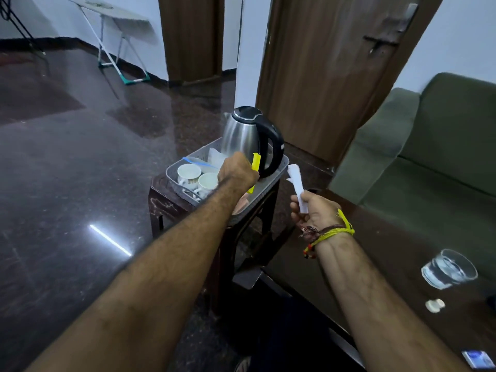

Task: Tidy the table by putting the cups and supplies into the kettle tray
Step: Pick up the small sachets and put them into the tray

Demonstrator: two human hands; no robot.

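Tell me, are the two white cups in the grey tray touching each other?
Cannot tell. In the head view the two white ceramic cups sit close together in the grey plastic tray, but the left hand hides part of one.

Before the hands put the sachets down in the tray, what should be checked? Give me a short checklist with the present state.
1. Left hand grips the yellow sachet: ok.
2. Right hand grips the white paper sachets: ok.
3. Left hand is over the grey plastic tray: ok.
4. Right hand is over the tray: not ok, it is beside it.
5. Two white cups already in the tray: ok.
6. Free space beside the steel kettle: cannot tell, the hand hides it.
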